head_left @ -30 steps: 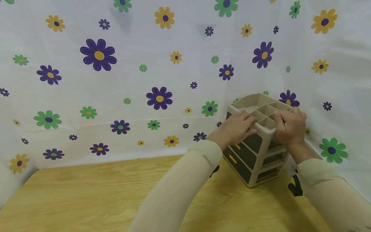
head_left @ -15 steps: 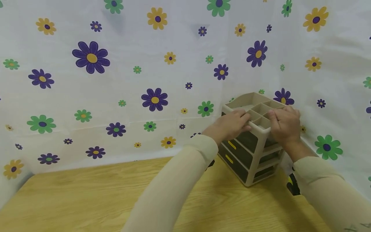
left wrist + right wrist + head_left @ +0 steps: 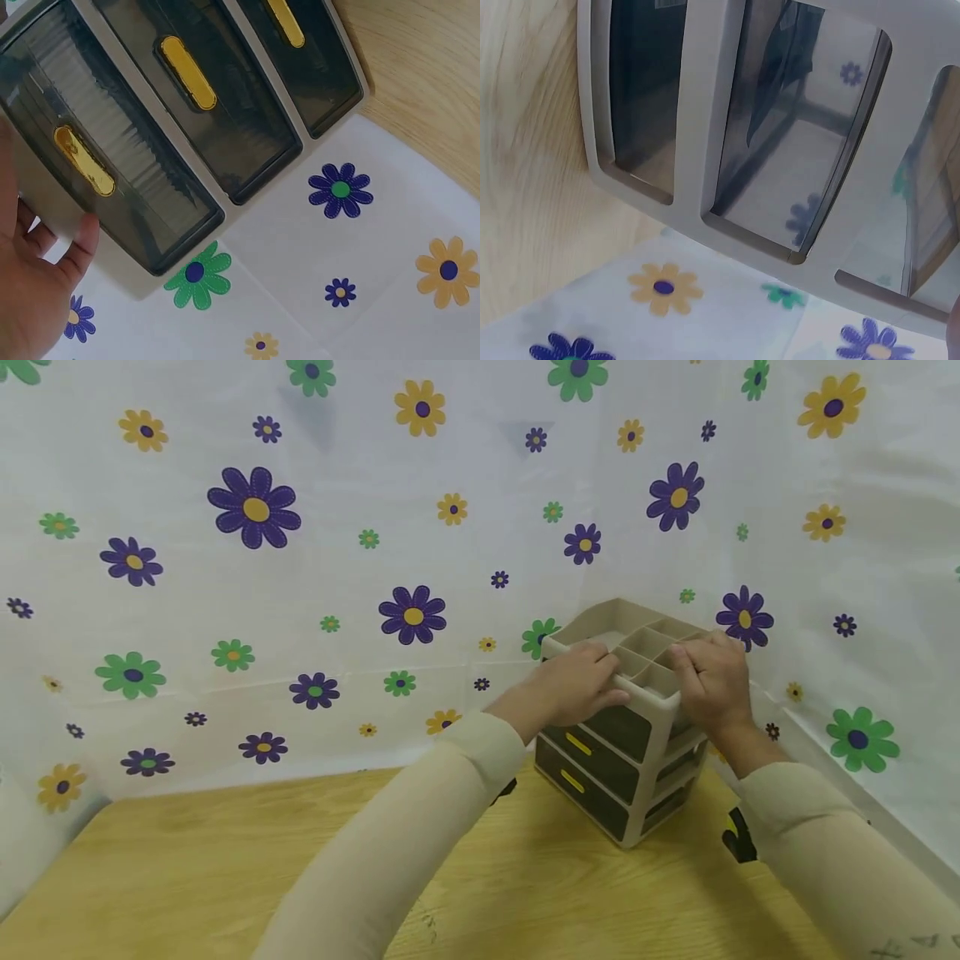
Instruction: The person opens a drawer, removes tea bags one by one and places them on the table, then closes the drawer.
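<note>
A beige desktop drawer organizer (image 3: 639,806) stands on the wooden table near the corner. Its top is an open tray split into compartments, and its dark see-through drawers (image 3: 225,97) carry yellow handles (image 3: 187,73). My left hand (image 3: 576,683) grips the top rim on the drawer side, its fingers curled over into the tray. On the adjoining side, my right hand (image 3: 716,681) holds the rim with the thumb on top. The left wrist view shows the left thumb near the top drawer. Only a sliver of the right hand appears in the right wrist view, beside the organizer's slotted side.
White cloth (image 3: 337,577) printed with flowers hangs behind the table and along its right side. The wood-grain tabletop (image 3: 247,860) stretches to the left and front. A black and yellow piece (image 3: 738,837) shows at the right wrist.
The organizer has shifted leftward along the table, away from the right-hand cloth, with both hands still on its rim. The head view swung slightly and came back.
</note>
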{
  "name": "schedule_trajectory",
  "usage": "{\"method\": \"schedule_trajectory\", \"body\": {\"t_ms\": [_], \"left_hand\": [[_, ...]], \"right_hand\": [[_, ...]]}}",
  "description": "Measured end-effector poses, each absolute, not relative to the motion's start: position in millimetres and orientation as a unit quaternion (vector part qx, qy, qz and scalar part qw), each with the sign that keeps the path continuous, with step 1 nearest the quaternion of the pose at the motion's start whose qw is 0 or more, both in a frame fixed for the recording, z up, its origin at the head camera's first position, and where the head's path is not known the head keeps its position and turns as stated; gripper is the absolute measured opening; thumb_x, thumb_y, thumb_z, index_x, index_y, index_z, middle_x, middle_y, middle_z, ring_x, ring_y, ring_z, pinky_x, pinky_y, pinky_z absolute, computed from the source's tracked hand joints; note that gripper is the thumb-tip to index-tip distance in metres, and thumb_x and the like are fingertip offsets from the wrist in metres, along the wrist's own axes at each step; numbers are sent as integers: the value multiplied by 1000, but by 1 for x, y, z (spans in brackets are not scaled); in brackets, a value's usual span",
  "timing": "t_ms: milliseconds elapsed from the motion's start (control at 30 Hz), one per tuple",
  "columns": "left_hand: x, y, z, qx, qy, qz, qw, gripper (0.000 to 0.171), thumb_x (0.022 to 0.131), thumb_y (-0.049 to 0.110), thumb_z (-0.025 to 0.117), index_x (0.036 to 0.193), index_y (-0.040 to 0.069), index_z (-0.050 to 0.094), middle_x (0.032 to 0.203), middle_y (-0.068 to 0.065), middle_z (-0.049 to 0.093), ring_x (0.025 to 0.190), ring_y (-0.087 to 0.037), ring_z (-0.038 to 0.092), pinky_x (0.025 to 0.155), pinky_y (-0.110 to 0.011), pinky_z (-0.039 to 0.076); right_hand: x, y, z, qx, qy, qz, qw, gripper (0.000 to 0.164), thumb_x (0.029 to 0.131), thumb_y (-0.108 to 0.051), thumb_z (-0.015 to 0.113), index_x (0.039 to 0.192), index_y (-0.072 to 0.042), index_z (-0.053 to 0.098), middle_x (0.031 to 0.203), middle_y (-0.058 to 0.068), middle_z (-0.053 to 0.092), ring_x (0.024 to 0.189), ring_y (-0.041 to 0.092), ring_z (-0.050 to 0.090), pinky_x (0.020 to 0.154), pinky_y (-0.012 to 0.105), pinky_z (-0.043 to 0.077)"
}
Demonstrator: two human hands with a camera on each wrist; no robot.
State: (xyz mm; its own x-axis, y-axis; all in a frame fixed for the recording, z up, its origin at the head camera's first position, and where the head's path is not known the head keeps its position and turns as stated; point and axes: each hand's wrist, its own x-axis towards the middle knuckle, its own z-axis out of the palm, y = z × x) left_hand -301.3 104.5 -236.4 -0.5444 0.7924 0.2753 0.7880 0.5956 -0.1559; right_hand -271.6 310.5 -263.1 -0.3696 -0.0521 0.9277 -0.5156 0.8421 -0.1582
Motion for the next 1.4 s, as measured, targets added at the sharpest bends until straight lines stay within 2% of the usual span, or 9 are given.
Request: {"method": "schedule_trajectory", "body": {"t_ms": [233,433,533,733,867,1033,1233,1333,1400], "left_hand": [[-293,62,-247,-443,-871,67,203,42,98,46,31,122,16,48,119,1,50,110,-15,46,97,-33,45],[-288,21,-256,-454,-847,93,263,35,99,40,31,114,15,51,110,0,53,108,-19,49,99,-37,39],[-286,4,-256,-465,-838,68,277,32,99,36,33,112,14,53,105,0,54,103,-19,50,99,-35,39],[-279,-26,-251,-477,-830,43,286,28,99,32,38,107,13,57,95,0,55,89,-17,48,85,-31,44],[-269,-44,-251,-469,-837,39,278,29,98,35,40,106,13,57,97,0,56,90,-16,50,85,-31,45],[-258,-61,-248,-455,-837,32,301,29,97,39,45,101,14,59,93,0,57,87,-17,53,80,-32,47],[-249,-71,-243,-420,-851,35,313,29,95,42,48,94,15,59,88,-1,58,81,-18,54,70,-31,49],[-244,-72,-241,-400,-861,33,312,31,94,44,49,95,15,60,90,-1,61,82,-18,57,68,-31,51],[-242,-68,-240,-390,-865,30,315,33,93,45,49,96,15,61,92,-2,63,80,-18,58,65,-30,52]], "right_hand": [[-275,275,-269,209,-796,238,516,38,90,-17,45,53,-8,44,51,8,45,62,24,35,62,39,25],[-278,241,-271,249,-785,269,500,40,90,-17,44,51,-12,37,47,1,35,60,19,31,63,35,24],[-280,226,-270,268,-772,281,502,41,90,-17,44,50,-11,36,47,1,34,60,19,31,63,35,25],[-284,199,-269,296,-758,302,496,38,89,-14,46,52,-10,38,48,3,36,62,20,35,66,37,27],[-284,183,-269,316,-761,311,473,38,90,-15,45,53,-11,38,49,1,36,64,18,34,66,35,27],[-287,169,-263,348,-771,300,440,36,92,-16,46,56,-11,41,54,1,39,66,17,37,62,31,30],[-287,160,-245,353,-805,248,408,18,87,-15,61,70,-9,57,65,1,49,66,14,39,57,27,34],[-284,154,-237,326,-828,230,394,9,85,-15,64,82,-7,61,76,4,55,78,18,45,68,31,40],[-279,152,-233,287,-851,241,368,13,85,-15,63,93,-5,61,91,8,56,91,23,46,78,35,42]]}}
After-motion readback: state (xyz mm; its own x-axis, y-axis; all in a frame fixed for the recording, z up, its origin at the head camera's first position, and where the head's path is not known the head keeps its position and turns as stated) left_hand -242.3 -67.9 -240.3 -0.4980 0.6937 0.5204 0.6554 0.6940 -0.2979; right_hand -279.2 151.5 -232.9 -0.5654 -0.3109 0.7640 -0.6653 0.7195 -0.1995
